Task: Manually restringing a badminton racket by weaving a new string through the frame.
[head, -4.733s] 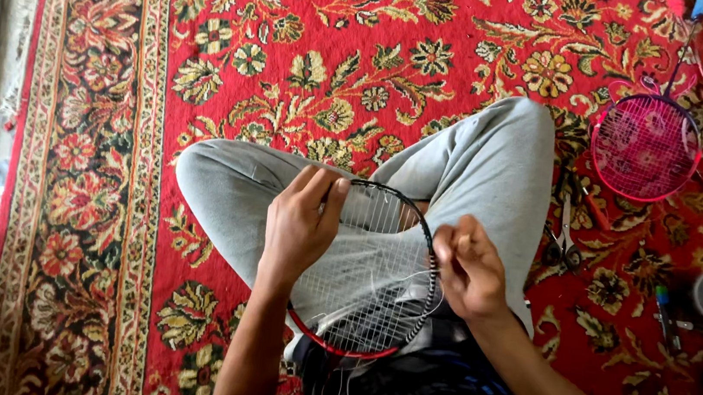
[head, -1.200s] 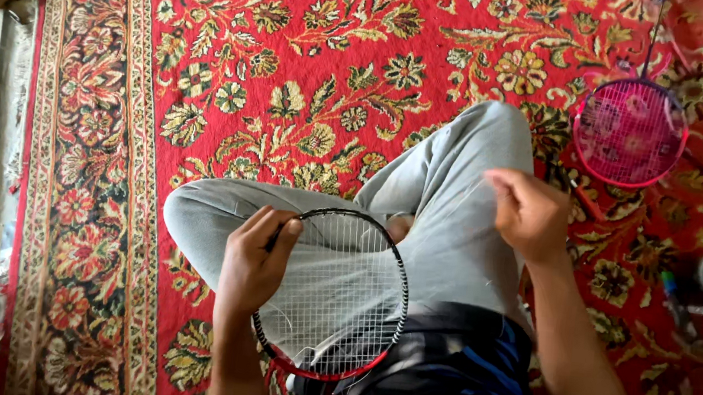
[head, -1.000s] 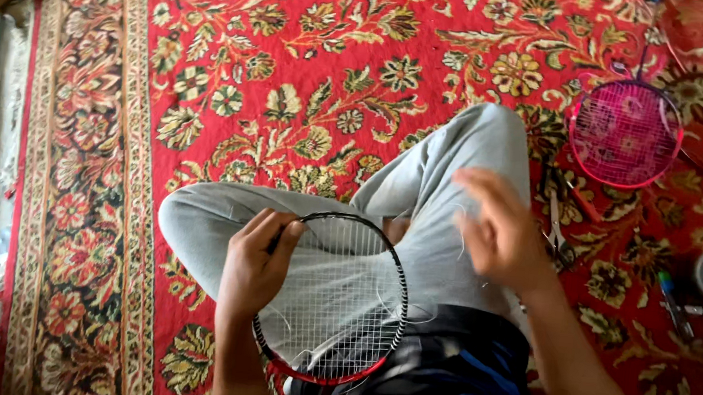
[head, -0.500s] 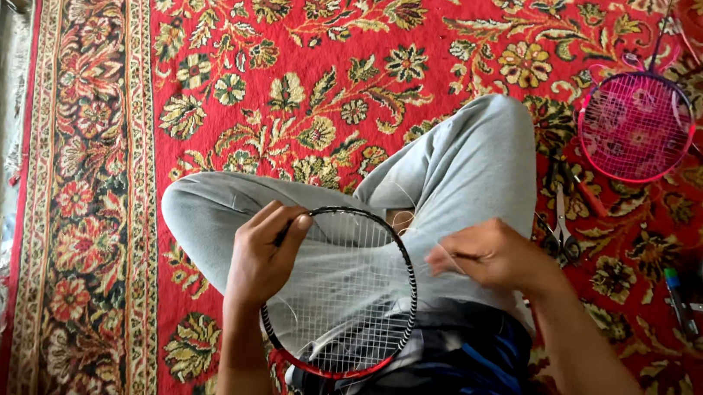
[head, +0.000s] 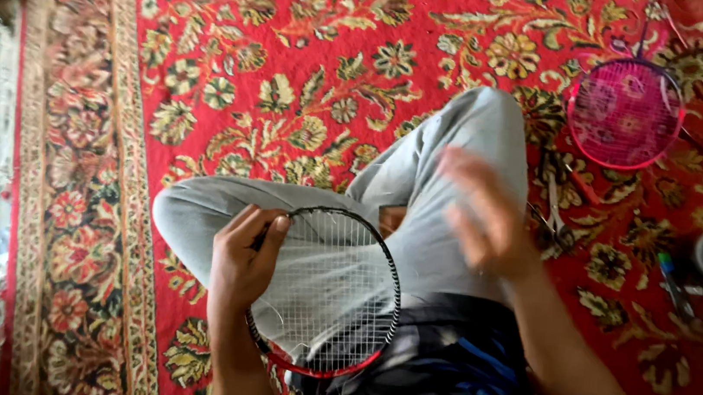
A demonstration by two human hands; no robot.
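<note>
Right hand (head: pixel 485 212) lifted off racket (head: pixel 328 295), open, blurred; left hand (head: pixel 242 260) grips rim. Light, stiff frame, delicate strings; hold rim.

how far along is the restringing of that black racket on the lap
Done: white strings already cross most of the black racket head as a grid. In hand: the left hand grips its rim; the right hand, blurred, is lifted off it. Left: loose string ends hang near the red lower rim, so it looks unfinished.
</note>
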